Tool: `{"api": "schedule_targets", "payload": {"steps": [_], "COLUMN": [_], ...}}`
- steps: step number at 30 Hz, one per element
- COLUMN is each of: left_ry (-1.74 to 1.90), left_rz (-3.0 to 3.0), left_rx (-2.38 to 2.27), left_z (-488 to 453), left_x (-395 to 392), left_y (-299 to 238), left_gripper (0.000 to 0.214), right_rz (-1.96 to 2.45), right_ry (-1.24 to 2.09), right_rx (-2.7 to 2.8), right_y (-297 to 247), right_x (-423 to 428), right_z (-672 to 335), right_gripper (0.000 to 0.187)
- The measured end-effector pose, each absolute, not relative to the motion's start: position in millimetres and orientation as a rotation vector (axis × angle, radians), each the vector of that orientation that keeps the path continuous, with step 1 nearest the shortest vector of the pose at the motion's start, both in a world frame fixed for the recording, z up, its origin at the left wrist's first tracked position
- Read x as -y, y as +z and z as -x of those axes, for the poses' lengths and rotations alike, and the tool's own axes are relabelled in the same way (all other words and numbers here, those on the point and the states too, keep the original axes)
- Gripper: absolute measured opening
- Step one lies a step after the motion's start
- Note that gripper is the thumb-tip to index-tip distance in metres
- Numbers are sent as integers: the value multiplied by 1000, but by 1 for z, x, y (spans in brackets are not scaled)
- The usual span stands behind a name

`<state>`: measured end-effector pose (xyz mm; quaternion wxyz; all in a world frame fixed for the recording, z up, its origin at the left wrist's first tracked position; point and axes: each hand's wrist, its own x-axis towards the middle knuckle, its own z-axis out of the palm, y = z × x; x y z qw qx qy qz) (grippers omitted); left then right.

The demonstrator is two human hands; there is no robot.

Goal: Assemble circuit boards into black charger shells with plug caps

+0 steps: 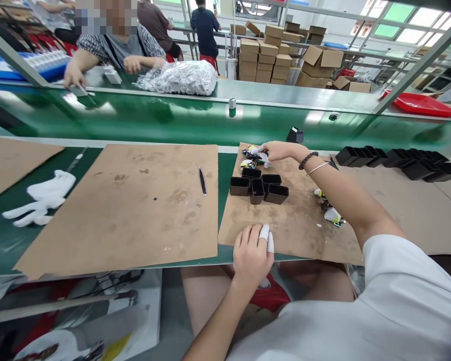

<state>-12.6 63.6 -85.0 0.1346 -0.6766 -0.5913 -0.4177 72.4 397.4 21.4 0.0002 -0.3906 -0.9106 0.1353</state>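
My right hand [280, 150] reaches to the far side of the right-hand cardboard sheet, thumb and finger in white finger cots closed around part of a small pile of circuit boards [251, 156] with yellow and white parts. Just in front of that pile, several open black plastic housings [257, 189] stand close together. Flat on the near edge of the cardboard lies my left hand [252, 253], fingers stretched out and holding nothing, with white cots on two digits. Under my right forearm are more circuit boards [332, 215].
A black tweezer-like tool [202, 181] lies on the left cardboard sheet [143, 220]. White gloves [47, 198] are further left. Black housings [417, 160] line the right side; another black piece [295, 134] is by the green conveyor [195, 118]. Across it sits a co-worker [120, 52] near a clear plastic bag [182, 77].
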Motion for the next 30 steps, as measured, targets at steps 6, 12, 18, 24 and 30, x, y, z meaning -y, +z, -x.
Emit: {"api": "schedule_targets", "payload": {"steps": [6, 12, 18, 24, 30], "left_ry": [-1193, -1175, -1142, -1131, -1085], "left_rz": [1957, 1928, 1925, 1977, 2055], "left_rx": [1710, 1684, 1695, 1767, 1874], "left_z": [16, 16, 16, 17, 21], "left_x": [-64, -65, -64, -63, -64], "left_y": [-81, -82, -85, -87, -86], "left_gripper": [17, 15, 17, 19, 21], "right_rz": [1392, 1550, 1834, 1491, 1433], "right_ry": [528, 894, 568, 518, 674], "right_rx": [2863, 2697, 2489, 2673, 2475], "right_y": [34, 43, 48, 34, 24], "right_x": [-367, -334, -316, -281, -274], "right_z": [-72, -134, -193, -177, -159], "right_gripper": [37, 37, 41, 56, 27]}}
